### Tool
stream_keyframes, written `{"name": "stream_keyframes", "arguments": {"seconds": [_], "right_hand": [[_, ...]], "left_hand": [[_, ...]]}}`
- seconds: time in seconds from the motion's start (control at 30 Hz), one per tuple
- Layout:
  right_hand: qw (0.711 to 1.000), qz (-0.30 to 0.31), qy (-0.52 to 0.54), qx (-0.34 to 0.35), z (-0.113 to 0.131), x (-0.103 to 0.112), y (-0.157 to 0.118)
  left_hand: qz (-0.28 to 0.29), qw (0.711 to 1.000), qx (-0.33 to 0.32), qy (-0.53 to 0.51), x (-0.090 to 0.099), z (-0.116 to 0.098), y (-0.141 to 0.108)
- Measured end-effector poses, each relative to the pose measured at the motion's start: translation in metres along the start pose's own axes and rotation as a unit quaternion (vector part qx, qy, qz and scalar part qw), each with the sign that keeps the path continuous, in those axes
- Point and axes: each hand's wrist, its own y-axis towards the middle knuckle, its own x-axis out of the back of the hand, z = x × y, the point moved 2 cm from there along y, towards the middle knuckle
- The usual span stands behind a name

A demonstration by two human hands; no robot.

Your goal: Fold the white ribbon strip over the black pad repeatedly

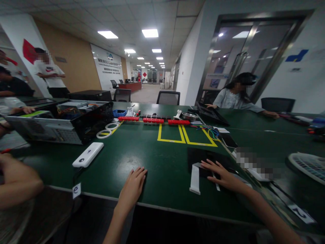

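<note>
My left hand (133, 185) lies flat on the green table (162, 162) near its front edge, fingers stretched out, holding nothing. To the right, my right hand (220, 174) rests with spread fingers over a flat black panel (193, 157). A white flat ribbon cable (195, 179) extends from beside its fingertips toward the front edge. Under that hand shows a thin pale strip (216, 183), partly hidden. Whether the fingers press on the cable, I cannot tell.
An open computer case (93, 122) stands at the left, with a white power bank (88, 154) before it. Yellow tape rectangles (171, 140) and red trays (153, 120) lie farther back. A co-worker (237, 93) sits at the right; another person's arm (20, 179) is at left.
</note>
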Motion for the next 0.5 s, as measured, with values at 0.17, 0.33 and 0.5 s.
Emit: {"name": "stream_keyframes", "arguments": {"seconds": [0.17, 0.33, 0.5], "right_hand": [[0.998, -0.029, 0.029, -0.043, -0.028, 0.014, -0.02], [0.994, -0.045, 0.042, -0.092, -0.049, 0.023, -0.043], [0.989, -0.106, -0.035, -0.092, -0.081, 0.019, -0.068]], "left_hand": [[0.007, 1.0, 0.008, 0.002, -0.001, 0.0, 0.0], [0.005, 1.0, 0.01, -0.002, -0.001, 0.0, 0.001], [0.008, 1.0, 0.01, 0.005, 0.001, -0.001, 0.001]]}}
